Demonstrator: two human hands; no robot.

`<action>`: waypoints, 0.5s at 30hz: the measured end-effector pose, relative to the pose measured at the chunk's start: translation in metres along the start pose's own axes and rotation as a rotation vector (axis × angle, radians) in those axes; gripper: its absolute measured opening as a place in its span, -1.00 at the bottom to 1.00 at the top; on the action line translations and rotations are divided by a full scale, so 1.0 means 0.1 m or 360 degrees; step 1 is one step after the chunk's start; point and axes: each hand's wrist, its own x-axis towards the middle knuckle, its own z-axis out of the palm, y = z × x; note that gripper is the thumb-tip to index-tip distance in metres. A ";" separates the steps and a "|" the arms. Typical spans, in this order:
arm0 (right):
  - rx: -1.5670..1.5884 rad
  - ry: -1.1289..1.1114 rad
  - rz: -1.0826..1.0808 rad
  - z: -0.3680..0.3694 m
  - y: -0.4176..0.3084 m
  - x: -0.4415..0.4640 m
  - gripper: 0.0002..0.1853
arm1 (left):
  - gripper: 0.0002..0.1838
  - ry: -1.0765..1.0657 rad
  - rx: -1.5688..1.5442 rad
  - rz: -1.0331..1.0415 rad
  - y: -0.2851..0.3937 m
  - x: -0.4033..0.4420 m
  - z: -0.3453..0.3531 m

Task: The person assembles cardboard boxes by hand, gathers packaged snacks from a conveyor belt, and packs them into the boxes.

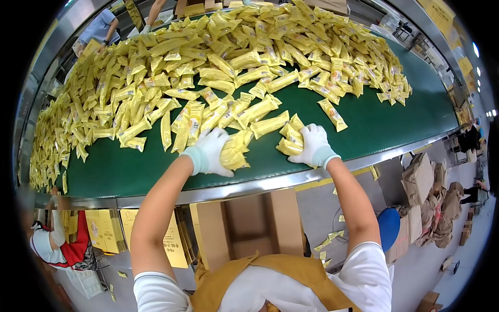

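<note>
Both of my hands wear white gloves and rest at the near edge of a green conveyor belt (374, 125). My left hand (209, 152) is curled around a bunch of yellow packets (236, 151). On the other side, my right hand (312, 145) grips a smaller bunch of yellow packets (291, 139). A single packet (270, 124) lies between the two bunches, just beyond them. Behind my hands spreads a big heap of the same wrapped packets (223, 57). My fingertips are partly hidden by the packets.
An open cardboard box (210, 229) stands below the belt's metal rim (260, 185), in front of my body. Flattened yellow cartons (101, 229) lean at the left. Brown paper sacks (431, 192) and a blue stool (389, 229) are at the right. Other people work across the belt and at the left.
</note>
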 end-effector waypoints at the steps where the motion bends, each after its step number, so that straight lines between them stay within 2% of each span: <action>1: -0.0047 0.0067 -0.0103 0.02 0.02 -0.07 -0.07 | 0.09 0.0073 0.0037 -0.0008 0.01 -0.09 0.03; 2: 0.0019 0.0023 -0.0152 0.01 0.05 -0.12 -0.08 | 0.08 0.0043 -0.0132 -0.0076 0.00 -0.21 0.04; 4: 0.0152 -0.0068 -0.0246 -0.07 0.08 -0.23 -0.10 | 0.06 0.0053 -0.0052 -0.0413 0.13 -0.44 -0.09; 7: 0.0162 0.0276 -0.0557 0.06 0.17 -0.34 -0.03 | 0.04 0.0134 0.0107 -0.0740 0.08 -0.73 0.03; 8: 0.0178 0.0287 -0.0553 0.06 0.16 -0.36 0.01 | 0.04 0.0171 0.0169 -0.0820 0.05 -0.81 0.11; 11: 0.0123 0.0338 -0.0524 0.08 0.07 -0.38 0.13 | 0.07 0.0474 0.0311 -0.0766 -0.04 -0.91 0.45; 12: 0.0033 0.0368 -0.0501 0.15 0.06 -0.36 0.17 | 0.22 0.0499 0.0440 -0.0769 -0.01 -0.87 0.48; 13: -0.0060 0.0406 -0.0479 0.18 0.05 -0.33 0.21 | 0.26 0.0435 0.0419 -0.0834 0.01 -0.85 0.47; 15: -0.0087 0.0103 -0.0192 0.15 -0.03 -0.29 0.26 | 0.35 0.0314 0.0373 -0.0954 0.05 -0.77 0.40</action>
